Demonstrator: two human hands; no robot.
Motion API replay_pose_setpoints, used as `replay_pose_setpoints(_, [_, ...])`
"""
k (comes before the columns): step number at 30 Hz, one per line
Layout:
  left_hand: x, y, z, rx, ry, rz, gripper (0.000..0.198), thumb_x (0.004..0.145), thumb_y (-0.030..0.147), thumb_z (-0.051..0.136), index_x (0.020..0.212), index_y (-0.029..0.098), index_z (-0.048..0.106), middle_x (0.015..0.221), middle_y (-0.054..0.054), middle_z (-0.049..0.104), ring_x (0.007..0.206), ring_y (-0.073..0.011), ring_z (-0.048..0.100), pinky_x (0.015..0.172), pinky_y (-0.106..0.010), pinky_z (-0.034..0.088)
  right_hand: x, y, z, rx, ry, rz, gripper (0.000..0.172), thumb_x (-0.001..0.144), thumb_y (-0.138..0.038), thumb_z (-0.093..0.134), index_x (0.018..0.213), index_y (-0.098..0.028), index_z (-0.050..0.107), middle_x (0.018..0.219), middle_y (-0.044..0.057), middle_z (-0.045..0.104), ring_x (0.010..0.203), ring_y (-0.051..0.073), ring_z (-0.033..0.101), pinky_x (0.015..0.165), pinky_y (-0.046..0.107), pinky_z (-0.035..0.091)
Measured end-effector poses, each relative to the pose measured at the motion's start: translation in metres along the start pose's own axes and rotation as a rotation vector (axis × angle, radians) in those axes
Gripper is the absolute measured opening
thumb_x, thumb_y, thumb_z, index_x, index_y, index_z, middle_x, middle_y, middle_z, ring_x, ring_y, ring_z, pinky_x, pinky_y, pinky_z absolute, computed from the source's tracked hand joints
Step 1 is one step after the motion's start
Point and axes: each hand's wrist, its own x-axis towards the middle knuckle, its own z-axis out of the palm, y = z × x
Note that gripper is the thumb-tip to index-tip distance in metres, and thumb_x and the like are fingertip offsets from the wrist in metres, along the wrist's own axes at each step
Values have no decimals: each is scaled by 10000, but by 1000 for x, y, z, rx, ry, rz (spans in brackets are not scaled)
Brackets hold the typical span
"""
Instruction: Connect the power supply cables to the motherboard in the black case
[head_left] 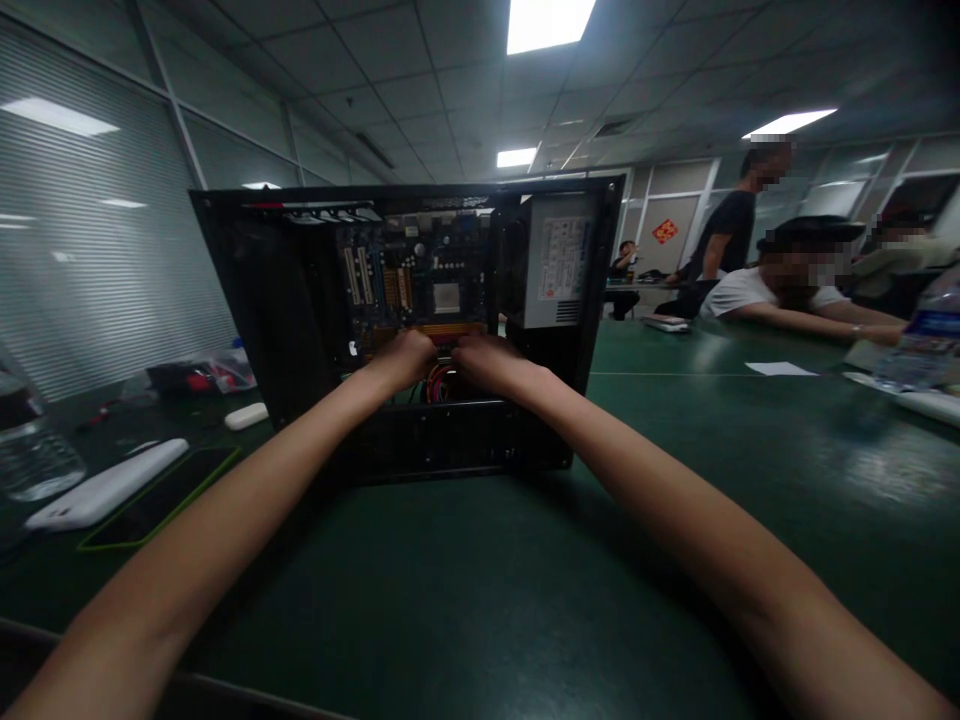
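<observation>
An open black computer case (420, 440) stands on the green table, its inside facing me. Within it are a motherboard (469, 268) and, at the upper right, a silver power supply (562, 262). My left hand (405, 357) and my right hand (489, 362) reach into the case side by side, at the orange and red slots (459, 329) along the board's lower edge. Both hands have their fingers curled and closed; whatever lies between the fingertips is hidden. Coloured cables (441, 384) bunch just below the hands.
On the left lie a green-edged phone (161, 500), a long white device (112, 487) and a clear bottle (34, 450). To the right are a sheet of paper (780, 369) and a large water bottle (930, 335). A person (787, 280) leans on the table; another (731, 230) stands behind.
</observation>
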Motion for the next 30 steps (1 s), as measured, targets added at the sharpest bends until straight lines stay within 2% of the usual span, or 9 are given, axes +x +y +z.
replay_pose_setpoints(5, [-3,4,0,2,-19,-59,282,895,96,559,953,115,834,967,-214,789,930,-320,762,819,-382,566,6,1,3,79,14,-41,357,1079,-172,419,1286,-92,699,1288,194,678,1075,264,687,868,321,500])
replay_pose_setpoints(13, [-9,8,-4,-52,-36,-67,305,972,183,537,1066,113,817,1087,-217,777,1031,-324,756,867,-369,568,8,-1,-2,83,-70,-71,390,1073,-120,362,1366,-137,619,1379,177,580,1091,254,664,871,334,487])
replay_pose_setpoints(17, [-12,8,-7,-67,-42,-73,300,994,235,547,1106,148,811,1124,-189,776,1038,-303,756,846,-342,561,13,0,0,71,-52,-78,342,1078,-135,385,1334,-127,612,1347,157,597,1115,259,668,872,336,490])
replay_pose_setpoints(20, [-13,8,-8,-69,-50,-83,295,986,201,542,1094,140,810,1119,-185,777,1026,-303,757,826,-343,556,15,0,1,79,-51,-50,314,1082,-155,413,1333,-114,596,1352,161,606,1145,263,669,866,327,498])
replay_pose_setpoints(30, [-12,3,-3,-116,-57,-53,269,976,190,563,1022,133,821,1052,-163,772,982,-278,745,776,-326,538,21,-1,-1,100,-146,65,309,1087,-185,411,1292,-98,626,1294,211,693,1172,314,695,924,375,544])
